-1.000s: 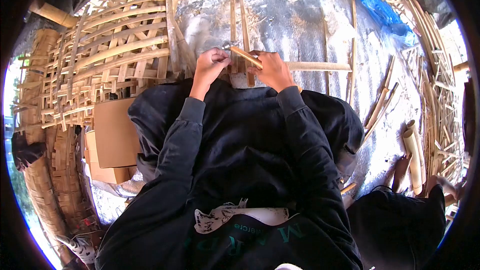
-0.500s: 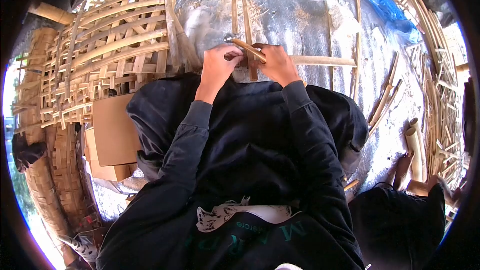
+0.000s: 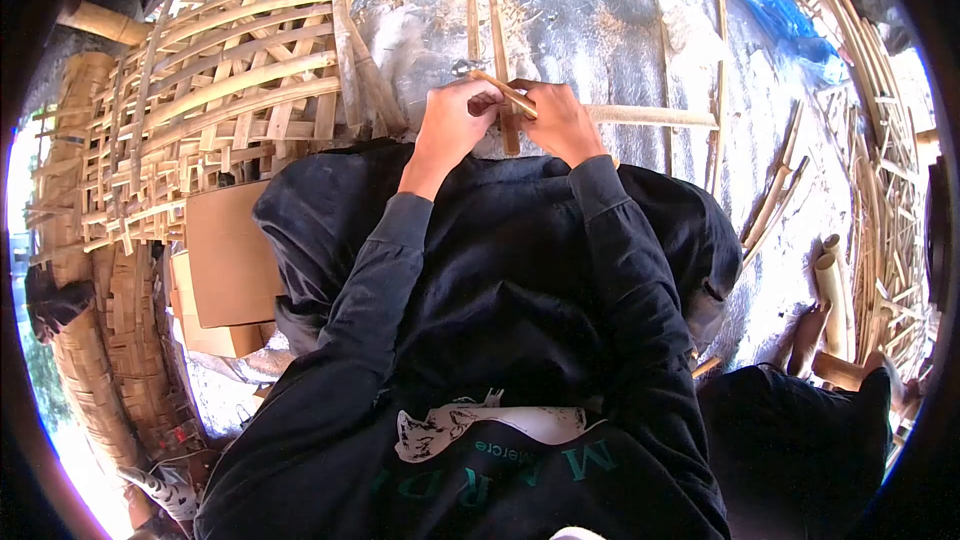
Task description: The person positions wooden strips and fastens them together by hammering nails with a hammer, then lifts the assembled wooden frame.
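Observation:
My right hand [image 3: 566, 122] is closed round a short brown wooden or bamboo stick [image 3: 498, 87], which slants up and left from its fingers. Beside it, my left hand [image 3: 452, 122] has thumb and fingers curled together close under the stick; what they pinch, if anything, is hidden. Below and between both hands runs a long bamboo strip [image 3: 497, 30], its near end by my lap. A second strip [image 3: 473, 15] lies alongside it at the far end. From behind my right hand a pale crosswise strip [image 3: 655, 116] extends to the right.
Silvery sheeting [image 3: 610, 50] covers the surface ahead. Woven bamboo lattice [image 3: 240, 60] stands at left, above a cardboard box [image 3: 232, 258]. A blue plastic bag [image 3: 775, 10] lies far right. Bamboo tubes [image 3: 830, 290] and another person's dark clothing [image 3: 790, 450] are at lower right.
My left hand has moved right and slightly up, closer to my right hand and the stick. The stick stays in my right hand, shifted slightly.

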Available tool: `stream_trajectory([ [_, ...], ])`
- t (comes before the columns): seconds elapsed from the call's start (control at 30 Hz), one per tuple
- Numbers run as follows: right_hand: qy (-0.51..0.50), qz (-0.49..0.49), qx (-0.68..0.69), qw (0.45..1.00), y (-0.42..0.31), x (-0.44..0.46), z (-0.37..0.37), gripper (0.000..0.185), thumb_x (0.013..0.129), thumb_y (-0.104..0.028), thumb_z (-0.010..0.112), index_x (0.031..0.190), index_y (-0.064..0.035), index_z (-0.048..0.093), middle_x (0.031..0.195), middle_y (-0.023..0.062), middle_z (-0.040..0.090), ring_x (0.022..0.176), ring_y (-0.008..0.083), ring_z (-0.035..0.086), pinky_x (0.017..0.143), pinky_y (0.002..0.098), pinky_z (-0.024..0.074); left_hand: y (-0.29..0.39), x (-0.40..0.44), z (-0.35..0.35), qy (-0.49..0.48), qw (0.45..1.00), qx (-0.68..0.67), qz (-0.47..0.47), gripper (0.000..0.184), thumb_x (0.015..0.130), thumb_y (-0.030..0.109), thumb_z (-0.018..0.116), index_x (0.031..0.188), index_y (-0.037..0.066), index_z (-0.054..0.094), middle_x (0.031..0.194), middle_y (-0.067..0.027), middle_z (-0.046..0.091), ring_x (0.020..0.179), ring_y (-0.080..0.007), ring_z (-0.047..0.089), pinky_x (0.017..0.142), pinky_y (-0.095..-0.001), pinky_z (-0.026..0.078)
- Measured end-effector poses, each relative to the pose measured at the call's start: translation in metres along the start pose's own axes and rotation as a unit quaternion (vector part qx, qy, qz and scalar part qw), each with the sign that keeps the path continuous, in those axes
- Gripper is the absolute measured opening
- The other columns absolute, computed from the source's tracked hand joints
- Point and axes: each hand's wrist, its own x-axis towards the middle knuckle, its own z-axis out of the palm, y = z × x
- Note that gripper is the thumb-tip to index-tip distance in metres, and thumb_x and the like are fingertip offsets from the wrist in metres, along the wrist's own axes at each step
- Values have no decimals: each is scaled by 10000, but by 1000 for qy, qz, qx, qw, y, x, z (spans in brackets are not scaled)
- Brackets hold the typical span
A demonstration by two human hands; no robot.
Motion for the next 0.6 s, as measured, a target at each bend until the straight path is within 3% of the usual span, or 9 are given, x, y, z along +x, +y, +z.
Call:
stream_trajectory([
  [0.1,-18,5,10,1000,-4,-1,-4,244,814,-187,774,1024,-65,745,970,211,722,956,444,692,823,546,563,-10,0,-3,12,992,-103,-76,185,872,-65,754,1028,6,684,890,-59,733,825,-133,712,778,-268,565],
  [0.2,-9,4,17,1000,3,1,4,277,839,-240,789,1059,-78,748,999,205,723,973,434,693,833,548,559,-15,2,-7,27,975,-209,-75,272,870,-100,711,1081,5,575,887,-33,680,900,-136,750,753,-261,572],
  [0.23,-22,14,-1,1000,-1,0,-1,363,851,-266,800,1164,-92,738,1000,201,733,970,427,694,832,527,556,-16,2,-8,39,963,-254,-81,312,870,-117,699,1106,12,543,895,-37,667,913,-145,750,752,-255,568],
  [0.27,-35,23,-18,999,-5,0,-5,453,864,-292,810,1268,-106,729,1002,197,743,966,419,694,832,505,553,-18,1,-10,26,967,-234,-93,345,864,-132,686,1124,21,517,909,-39,649,929,-135,738,749,-243,559],
  [0.6,-43,33,-8,999,-9,-1,-9,450,860,-290,814,1271,-126,730,993,200,742,954,412,699,799,500,556,-10,0,-11,4,981,-164,-104,353,850,-71,728,1132,35,544,915,-46,709,848,-96,705,747,-271,559],
])
